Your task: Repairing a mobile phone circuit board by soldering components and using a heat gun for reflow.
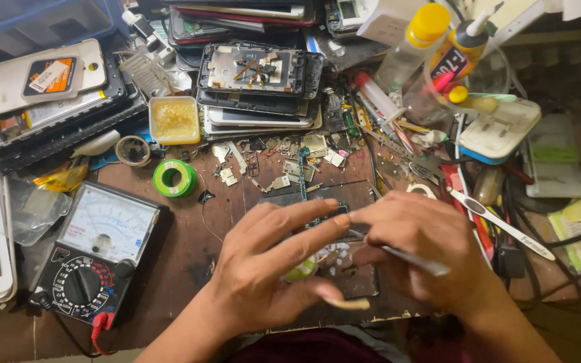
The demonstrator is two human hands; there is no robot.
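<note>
My left hand point(274, 265) is curled over a small round pale-green container point(302, 271) low in the middle of the workbench, fingers pointing right. My right hand point(425, 245) grips metal tweezers point(411, 259) whose tips point left toward the left fingertips. Between both hands lies a small dark circuit board point(317, 220) on a dark work mat point(354, 279), mostly hidden by my fingers. Small white bits lie scattered on the mat under the hands.
An analog multimeter point(99, 259) sits at the lower left with red leads. A green solder spool point(175, 178), a flux tub point(174, 119), stacked opened phones point(260, 81), glue bottles point(438, 47), metal scraps point(284, 161) and cables crowd the bench.
</note>
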